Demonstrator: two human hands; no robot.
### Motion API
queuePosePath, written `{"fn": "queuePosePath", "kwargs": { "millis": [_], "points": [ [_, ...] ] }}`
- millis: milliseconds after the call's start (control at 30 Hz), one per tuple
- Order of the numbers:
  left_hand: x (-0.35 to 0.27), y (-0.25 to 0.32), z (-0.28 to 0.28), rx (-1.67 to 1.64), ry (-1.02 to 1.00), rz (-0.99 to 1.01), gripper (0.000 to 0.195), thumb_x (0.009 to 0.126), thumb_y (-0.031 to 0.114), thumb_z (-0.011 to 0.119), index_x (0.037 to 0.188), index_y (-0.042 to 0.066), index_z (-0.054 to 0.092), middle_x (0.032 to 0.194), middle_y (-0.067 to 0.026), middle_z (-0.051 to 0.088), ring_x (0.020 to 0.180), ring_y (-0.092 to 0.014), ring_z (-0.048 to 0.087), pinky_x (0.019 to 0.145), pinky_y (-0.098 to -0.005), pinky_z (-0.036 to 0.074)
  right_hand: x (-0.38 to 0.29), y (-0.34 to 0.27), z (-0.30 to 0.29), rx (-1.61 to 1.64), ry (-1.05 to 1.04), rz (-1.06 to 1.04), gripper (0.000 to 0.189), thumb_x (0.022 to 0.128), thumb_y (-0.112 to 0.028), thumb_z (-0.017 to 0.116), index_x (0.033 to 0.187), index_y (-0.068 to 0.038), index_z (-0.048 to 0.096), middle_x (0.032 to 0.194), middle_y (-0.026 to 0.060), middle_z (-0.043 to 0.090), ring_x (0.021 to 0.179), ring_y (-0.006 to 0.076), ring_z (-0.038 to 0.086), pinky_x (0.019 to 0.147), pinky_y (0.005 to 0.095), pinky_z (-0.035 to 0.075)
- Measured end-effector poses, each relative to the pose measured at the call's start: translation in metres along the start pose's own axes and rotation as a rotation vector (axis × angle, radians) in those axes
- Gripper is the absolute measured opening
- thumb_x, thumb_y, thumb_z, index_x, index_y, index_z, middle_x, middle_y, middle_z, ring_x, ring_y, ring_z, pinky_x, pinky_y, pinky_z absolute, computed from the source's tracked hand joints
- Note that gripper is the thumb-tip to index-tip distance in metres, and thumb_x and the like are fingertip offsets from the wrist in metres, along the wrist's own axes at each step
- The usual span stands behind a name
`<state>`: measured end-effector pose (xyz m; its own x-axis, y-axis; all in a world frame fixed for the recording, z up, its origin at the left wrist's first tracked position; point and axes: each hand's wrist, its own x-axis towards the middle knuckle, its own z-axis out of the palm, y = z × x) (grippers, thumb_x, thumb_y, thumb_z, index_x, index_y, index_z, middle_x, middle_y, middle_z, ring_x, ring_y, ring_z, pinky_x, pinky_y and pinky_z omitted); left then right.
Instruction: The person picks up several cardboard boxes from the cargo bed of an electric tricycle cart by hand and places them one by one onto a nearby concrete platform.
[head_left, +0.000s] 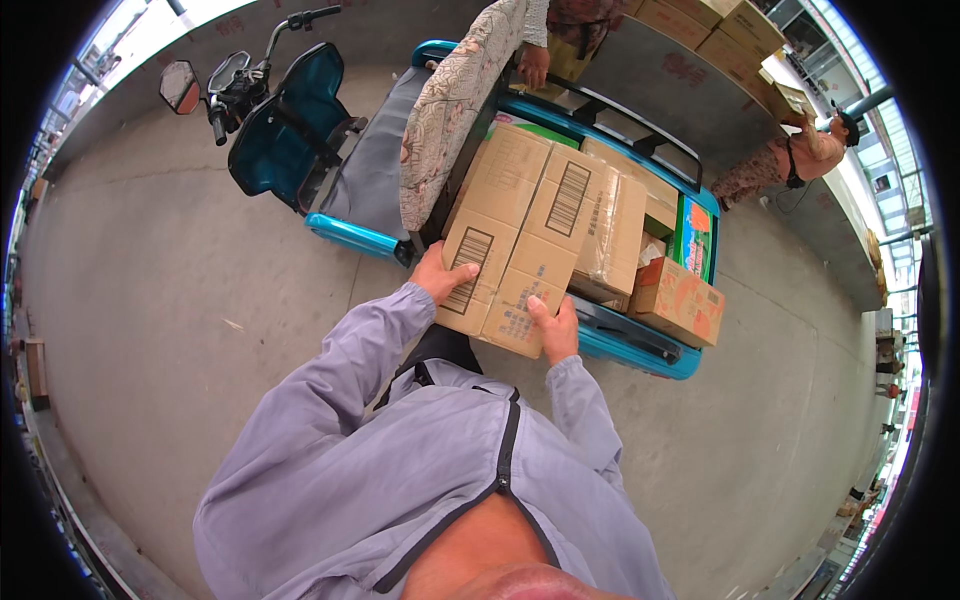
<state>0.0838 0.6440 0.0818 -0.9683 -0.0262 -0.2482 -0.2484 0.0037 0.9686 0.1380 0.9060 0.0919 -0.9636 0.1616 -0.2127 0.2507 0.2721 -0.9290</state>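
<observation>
A large cardboard box (517, 217) with printed barcodes lies over the near side of a blue cargo tricycle's bed, its near end sticking out past the rim. My left hand (444, 274) grips its near left corner, thumb on top. My right hand (555, 324) holds the near right edge, thumb on top as well. Right of it, in the bed, is a taped cardboard box (616, 232). An orange-printed carton (679, 300) rests tilted at the bed's near right corner, and a green carton (694, 236) stands behind that.
The tricycle's padded seat (367, 150) and a raised patterned cushion (457, 112) are at the left. Another person's hand (534, 66) is at the far rail (630, 120). A person in a cap (817, 150) handles a box by a concrete ledge (832, 232) stacked with cartons (720, 45).
</observation>
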Motion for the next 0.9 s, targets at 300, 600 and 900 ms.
{"fn": "queuePosePath", "kwargs": {
  "millis": [300,600,900],
  "points": [
    [0.002,-0.009,-0.004,-0.032,-0.025,0.009,0.064,0.085,0.019,0.083,0.135,-0.004,0.050,0.119,-0.0130,0.067,0.105,-0.021,0.066,0.095,-0.0364,0.054,0.005,0.005,0.002,-0.032,0.014,0.001,0.053,0.082,-0.038,0.079,0.113,0.002,0.065,0.118,0.0215,0.061,0.114,0.0336,0.059,0.099,0.0417,0.047],
    [0.004,-0.013,-0.005,-0.009,-0.019,0.022,0.064,0.086,0.018,0.083,0.135,-0.004,0.049,0.119,-0.0129,0.067,0.104,-0.021,0.066,0.094,-0.0359,0.054,0.017,-0.004,0.000,-0.084,0.045,0.010,0.057,0.081,-0.039,0.080,0.115,0.002,0.062,0.121,0.0222,0.059,0.118,0.0347,0.056,0.101,0.0422,0.046],
    [-0.001,0.003,-0.001,-0.025,-0.079,0.025,0.057,0.085,0.019,0.082,0.130,-0.002,0.053,0.114,-0.0121,0.068,0.102,-0.021,0.066,0.092,-0.0357,0.054,0.015,-0.008,0.014,-0.026,0.152,-0.038,0.058,0.082,-0.037,0.078,0.119,0.004,0.060,0.124,0.0227,0.057,0.120,0.0356,0.052,0.104,0.0427,0.043]
  ]
}}
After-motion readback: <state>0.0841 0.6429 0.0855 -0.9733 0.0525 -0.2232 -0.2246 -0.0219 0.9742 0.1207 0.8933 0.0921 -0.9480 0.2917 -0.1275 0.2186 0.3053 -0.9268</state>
